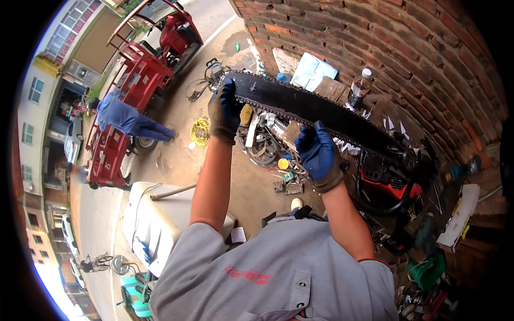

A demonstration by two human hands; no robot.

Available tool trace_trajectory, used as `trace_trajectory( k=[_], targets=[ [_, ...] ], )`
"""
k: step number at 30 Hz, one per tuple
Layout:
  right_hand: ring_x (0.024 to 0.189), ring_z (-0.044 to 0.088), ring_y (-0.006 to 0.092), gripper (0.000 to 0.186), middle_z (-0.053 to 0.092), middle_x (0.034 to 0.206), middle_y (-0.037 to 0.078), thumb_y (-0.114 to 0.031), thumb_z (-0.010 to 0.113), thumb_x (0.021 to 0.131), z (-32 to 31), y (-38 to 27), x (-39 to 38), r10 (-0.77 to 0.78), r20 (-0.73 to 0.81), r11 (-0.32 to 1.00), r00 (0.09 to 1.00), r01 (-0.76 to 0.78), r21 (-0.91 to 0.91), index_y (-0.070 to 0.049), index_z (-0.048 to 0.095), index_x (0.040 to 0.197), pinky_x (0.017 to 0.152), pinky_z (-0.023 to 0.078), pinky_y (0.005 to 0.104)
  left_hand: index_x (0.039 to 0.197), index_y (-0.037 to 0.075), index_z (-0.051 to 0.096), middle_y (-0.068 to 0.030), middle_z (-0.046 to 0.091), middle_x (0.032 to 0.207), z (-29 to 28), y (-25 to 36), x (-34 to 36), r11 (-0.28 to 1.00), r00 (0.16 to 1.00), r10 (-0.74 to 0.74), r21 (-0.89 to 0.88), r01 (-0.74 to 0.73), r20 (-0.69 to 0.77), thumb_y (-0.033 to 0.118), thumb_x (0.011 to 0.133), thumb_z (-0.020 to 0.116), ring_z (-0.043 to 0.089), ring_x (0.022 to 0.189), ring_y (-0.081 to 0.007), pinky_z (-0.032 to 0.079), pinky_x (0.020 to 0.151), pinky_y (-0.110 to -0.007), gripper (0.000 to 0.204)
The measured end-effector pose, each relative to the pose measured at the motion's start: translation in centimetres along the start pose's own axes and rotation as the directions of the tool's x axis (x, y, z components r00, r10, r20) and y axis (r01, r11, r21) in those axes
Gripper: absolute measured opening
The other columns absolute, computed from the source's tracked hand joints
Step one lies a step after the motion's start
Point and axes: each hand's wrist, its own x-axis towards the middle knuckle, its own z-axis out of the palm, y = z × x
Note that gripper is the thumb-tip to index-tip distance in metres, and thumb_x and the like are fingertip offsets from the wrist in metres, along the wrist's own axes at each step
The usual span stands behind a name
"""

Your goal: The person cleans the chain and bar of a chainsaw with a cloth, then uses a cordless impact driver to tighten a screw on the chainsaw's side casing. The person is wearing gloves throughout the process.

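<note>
A chainsaw lies across the view, with its long dark guide bar [300,100] reaching left from the red and black saw body [388,179]. Along the bar's edges runs a toothed saw chain [278,111]. My left hand [222,112], in a blue and tan work glove, is closed around the bar's tip. Gloved the same way, my right hand [319,155] is below the middle of the bar. Its fingers are partly bent and apart, with the fingertips at the lower run of chain; whether they press on it is hard to tell.
Tools and scrap surround the saw, with a bottle of dark liquid [358,88] beside the brick wall [369,37]. A yellow coiled cord [200,132] lies on the ground. Left are a white box-like object [144,214], a red cargo tricycle [139,80] and a person in blue [126,115].
</note>
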Motion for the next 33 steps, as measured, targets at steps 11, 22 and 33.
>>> trace_trajectory(
  k=[11,22,33],
  targets=[
    [0.076,0.068,0.0188,0.02,0.07,0.085,0.007,-0.029,0.063,0.095,1.1,1.6,0.7,-0.126,-0.088,0.978,0.988,0.138,0.158,-0.009,0.065,0.094,0.071,0.057,0.0336,0.134,0.008,0.052,-0.0092,0.064,0.112,11.4,-1.0,-6.7,0.752,0.866,-0.43,-0.429,0.5,0.256,0.037,0.102,0.046,0.063,0.1,-0.0222,0.052,0.086,-0.041,0.044],
    [0.074,0.068,0.0147,0.032,0.069,0.087,0.006,-0.033,0.052,0.101,0.5,0.8,-5.2,-0.232,-0.098,0.963,0.968,0.214,-0.166,-0.005,0.063,0.114,0.068,0.057,0.031,0.143,-0.001,0.039,-0.0142,0.044,0.146,8.8,-7.1,-4.5,0.997,0.975,-0.061,-0.025,0.068,0.214,-0.008,0.089,0.059,0.046,0.132,-0.023,0.04,0.109,-0.037,0.058],
    [0.07,0.064,0.0124,0.037,0.066,0.089,0.007,-0.033,0.053,0.1,-0.1,-6.6,-28.0,-0.796,-0.243,0.444,0.554,0.262,-0.857,-0.002,0.064,0.116,0.065,0.053,0.0247,0.142,0.002,0.039,-0.0121,0.051,0.135,10.1,-6.7,-8.3,0.956,0.97,-0.162,0.272,0.108,0.182,0.012,0.096,0.054,0.053,0.119,-0.0235,0.046,0.098,-0.038,0.05]
  ],
)
